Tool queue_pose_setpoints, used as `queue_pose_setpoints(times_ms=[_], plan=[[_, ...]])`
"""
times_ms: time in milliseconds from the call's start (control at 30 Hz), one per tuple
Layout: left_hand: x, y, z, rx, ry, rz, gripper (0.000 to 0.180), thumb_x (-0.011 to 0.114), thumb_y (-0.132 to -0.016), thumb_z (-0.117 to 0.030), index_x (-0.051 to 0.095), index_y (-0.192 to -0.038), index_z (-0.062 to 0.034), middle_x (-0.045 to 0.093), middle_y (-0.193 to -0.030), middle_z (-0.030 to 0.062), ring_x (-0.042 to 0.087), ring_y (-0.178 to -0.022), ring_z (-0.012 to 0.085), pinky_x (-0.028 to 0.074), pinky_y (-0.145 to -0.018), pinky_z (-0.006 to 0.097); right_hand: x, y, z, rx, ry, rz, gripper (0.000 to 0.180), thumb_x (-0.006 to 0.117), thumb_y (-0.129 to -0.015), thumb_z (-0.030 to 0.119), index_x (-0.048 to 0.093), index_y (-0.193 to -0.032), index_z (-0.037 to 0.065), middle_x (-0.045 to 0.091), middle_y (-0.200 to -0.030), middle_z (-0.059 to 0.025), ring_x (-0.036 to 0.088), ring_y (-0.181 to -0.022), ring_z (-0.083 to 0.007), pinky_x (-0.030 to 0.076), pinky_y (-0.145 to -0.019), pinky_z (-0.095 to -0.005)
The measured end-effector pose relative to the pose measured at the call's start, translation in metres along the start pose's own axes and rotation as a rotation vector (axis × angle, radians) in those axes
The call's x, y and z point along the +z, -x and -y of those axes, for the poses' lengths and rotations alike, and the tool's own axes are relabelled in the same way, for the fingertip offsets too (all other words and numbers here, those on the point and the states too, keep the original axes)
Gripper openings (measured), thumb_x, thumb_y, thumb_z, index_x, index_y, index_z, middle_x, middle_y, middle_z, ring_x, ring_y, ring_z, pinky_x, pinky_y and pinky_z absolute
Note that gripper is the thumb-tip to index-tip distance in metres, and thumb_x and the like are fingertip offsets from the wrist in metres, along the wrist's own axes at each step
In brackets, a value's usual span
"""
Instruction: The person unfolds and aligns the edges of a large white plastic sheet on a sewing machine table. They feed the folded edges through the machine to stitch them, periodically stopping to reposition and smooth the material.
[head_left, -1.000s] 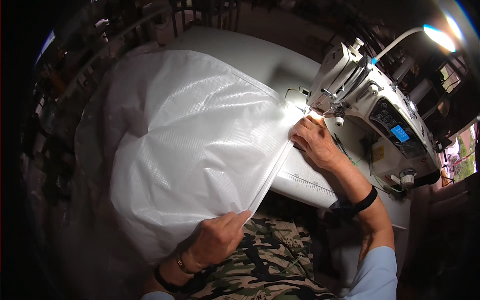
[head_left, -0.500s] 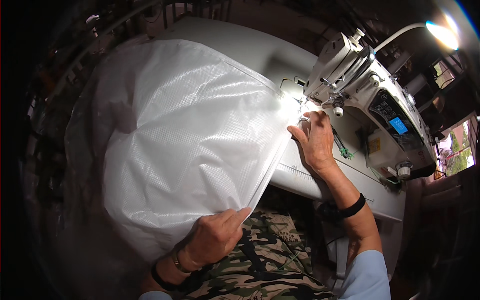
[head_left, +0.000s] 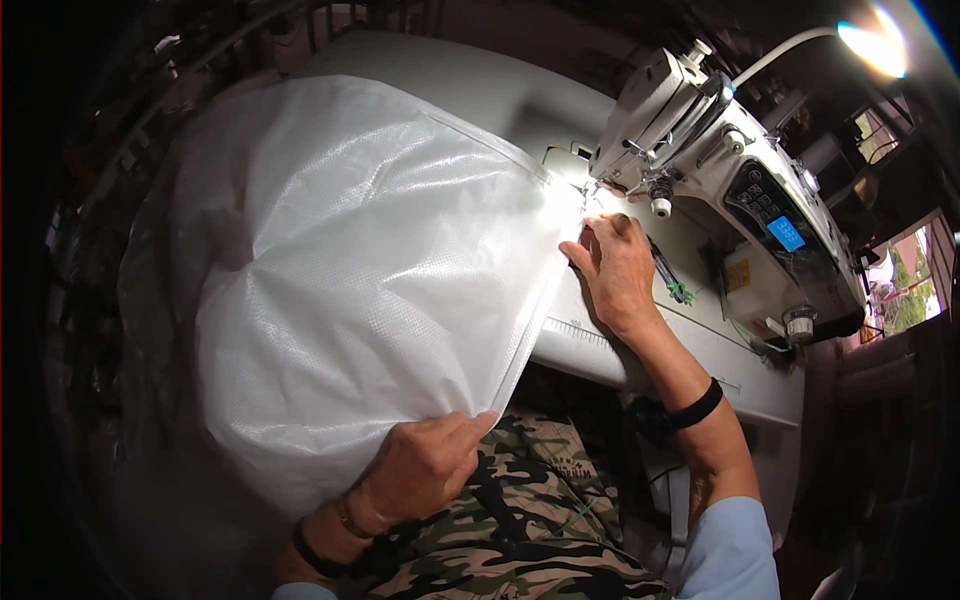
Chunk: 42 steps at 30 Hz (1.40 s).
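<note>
A large sheet of white woven plastic (head_left: 350, 270), shiny and creased, spreads over the left and middle of the view. It has a folded edge, which my left hand (head_left: 420, 465) pinches between thumb and fingers at the near corner. By the needle of the white sewing machine (head_left: 715, 150), my right hand (head_left: 620, 270) has its fingers bent and its thumb and fingertips at the sheet's edge. Glare there hides the exact contact. The sheet's far right corner reaches the lit needle area.
A lit lamp (head_left: 870, 50) on a bent arm stands above the machine, whose panel has a blue screen (head_left: 786, 233). Dark tools with green thread (head_left: 682, 292) lie right of my right hand. The pale table (head_left: 450, 80) has a ruler strip (head_left: 585, 333) near its front edge.
The whole view has shifted slightly, so machine, sheet and both hands appear a little farther left and up. Against each other, hands and sheet have hardly moved.
</note>
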<state>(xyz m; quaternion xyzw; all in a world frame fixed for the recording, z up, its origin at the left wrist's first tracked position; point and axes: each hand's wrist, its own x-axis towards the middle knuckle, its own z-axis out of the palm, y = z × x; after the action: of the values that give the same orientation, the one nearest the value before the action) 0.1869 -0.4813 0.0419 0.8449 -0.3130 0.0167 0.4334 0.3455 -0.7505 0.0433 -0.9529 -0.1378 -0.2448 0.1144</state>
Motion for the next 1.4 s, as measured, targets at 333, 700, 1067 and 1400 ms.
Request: queue_pose_setpoints(times_ms=[333, 700, 1067, 1400], plan=[[0.049, -0.023, -0.017, 0.091, 0.352, 0.05, 0.039, 0.064, -0.081, -0.001, 0.062, -0.12, 0.0055, 0.059, -0.076, 0.0168, 0.061, -0.065, 0.0342, 0.049, -0.061, 0.042, -0.011, 0.001, -0.016, -0.028, -0.051, 0.094, 0.041, 0.076, -0.084, 0.031, 0.067, -0.112, 0.002, 0.065, -0.107, -0.0151, 0.06, -0.102, -0.0307, 0.048, -0.088, -0.0419], [0.065, -0.026, -0.016, 0.088, 0.321, 0.079, 0.037, 0.061, -0.082, -0.002, 0.061, -0.118, 0.0056, 0.059, -0.076, 0.017, 0.062, -0.066, 0.0345, 0.05, -0.062, 0.043, -0.02, -0.005, -0.023, -0.091, -0.003, 0.186, 0.045, 0.074, -0.087, 0.029, 0.066, -0.119, -0.001, 0.064, -0.108, -0.0165, 0.062, -0.1, -0.032, 0.05, -0.088, -0.0418], [0.096, -0.046, -0.028, 0.1, 0.498, 0.043, 0.033, 0.061, -0.084, -0.005, 0.064, -0.114, 0.0071, 0.066, -0.087, 0.0247, 0.066, -0.075, 0.0397, 0.052, -0.07, 0.044, -0.032, -0.024, -0.037, -0.154, 0.05, 0.415, 0.045, 0.072, -0.089, 0.032, 0.065, -0.123, 0.003, 0.062, -0.116, -0.0162, 0.062, -0.106, -0.032, 0.052, -0.093, -0.0414], [0.085, -0.028, -0.011, 0.071, 0.542, 0.027, 0.035, 0.062, -0.084, -0.005, 0.064, -0.117, 0.007, 0.065, -0.085, 0.0233, 0.065, -0.071, 0.0365, 0.051, -0.067, 0.042, -0.03, -0.014, -0.029, -0.091, 0.036, 0.322, 0.048, 0.072, -0.089, 0.033, 0.066, -0.122, 0.0, 0.064, -0.113, -0.0185, 0.065, -0.101, -0.0332, 0.054, -0.087, -0.0423]])
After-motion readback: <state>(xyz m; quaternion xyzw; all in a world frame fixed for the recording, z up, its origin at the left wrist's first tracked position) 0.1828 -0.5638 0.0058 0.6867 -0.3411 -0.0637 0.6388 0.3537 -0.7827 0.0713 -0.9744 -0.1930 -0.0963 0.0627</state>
